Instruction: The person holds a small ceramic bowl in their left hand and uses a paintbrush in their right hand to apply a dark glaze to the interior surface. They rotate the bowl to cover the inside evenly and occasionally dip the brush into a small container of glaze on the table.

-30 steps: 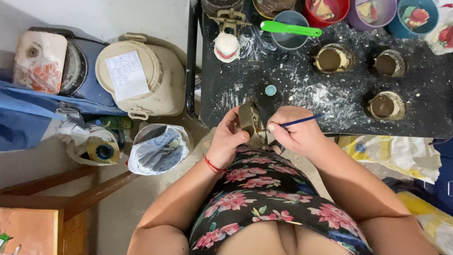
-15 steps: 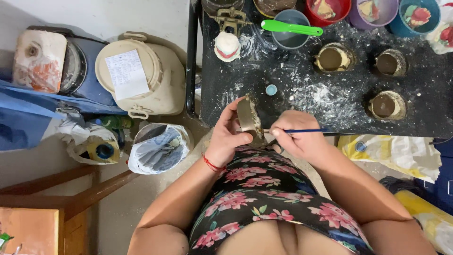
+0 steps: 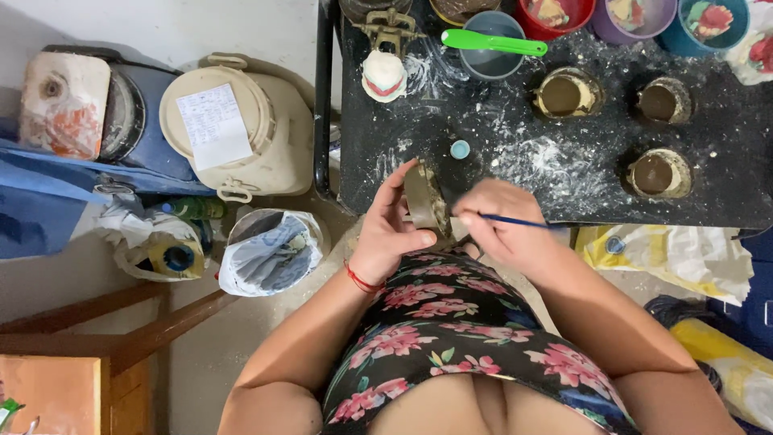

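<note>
Head view shows left hand (image 3: pixel 392 234) pinching a small clay pot (image 3: pixel 425 201) between thumb and fingers while right hand (image 3: pixel 503 229) pinches a thin brush (image 3: pixel 515 221) beside it; a loosened pinch could drop the pot.

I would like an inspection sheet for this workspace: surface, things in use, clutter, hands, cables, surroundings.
Surface: black table, dusted with white powder and smears.
Things in use: small brown clay pot held on its side at the table edge; thin blue-handled brush at it.
Clutter: three similar pots upright on the table; grey bowl with green spatula; coloured bowls along the far edge; small blue cap.
Hands: left hand grips the pot; right hand holds the brush.
Cables: nothing seen.
Surroundings: cream lidded container, bag-lined bucket, wooden furniture on the floor.
</note>
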